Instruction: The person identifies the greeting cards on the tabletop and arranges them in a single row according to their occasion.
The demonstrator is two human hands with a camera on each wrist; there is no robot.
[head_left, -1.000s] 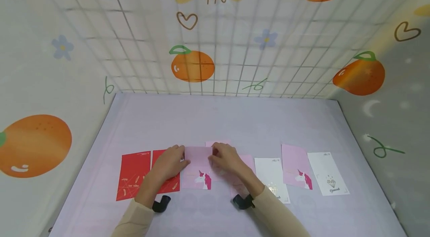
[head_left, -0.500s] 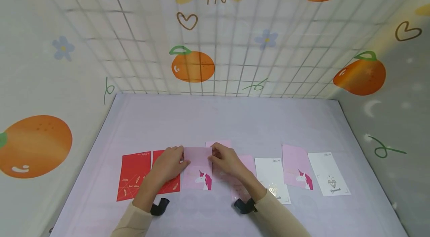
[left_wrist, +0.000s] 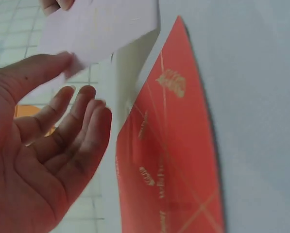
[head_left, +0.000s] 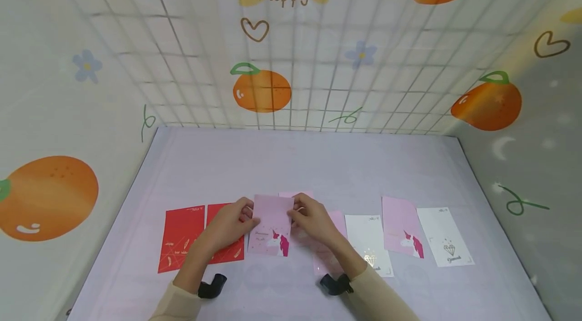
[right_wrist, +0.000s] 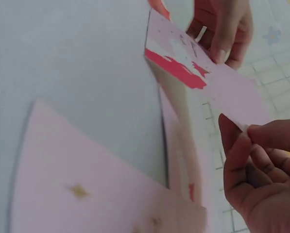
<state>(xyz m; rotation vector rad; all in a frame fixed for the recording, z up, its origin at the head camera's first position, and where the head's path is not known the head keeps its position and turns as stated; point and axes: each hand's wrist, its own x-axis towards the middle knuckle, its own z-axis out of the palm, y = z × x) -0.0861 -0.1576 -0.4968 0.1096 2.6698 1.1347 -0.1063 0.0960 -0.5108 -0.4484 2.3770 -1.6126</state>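
One pink unicorn card [head_left: 271, 224], held up just right of a red card [head_left: 234, 251], is pinched in the grip of my right hand [head_left: 314, 219], while my left hand [head_left: 231, 222] has its grip loosely parted, thumb touching.

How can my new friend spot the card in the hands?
Find the pale lavender table below the wall printed with oranges. Near its front, a left hand and a right hand hold a pink paper card with a white, magenta-maned unicorn. Red cards, white cards and other pink cards lie around it; only this one is held.
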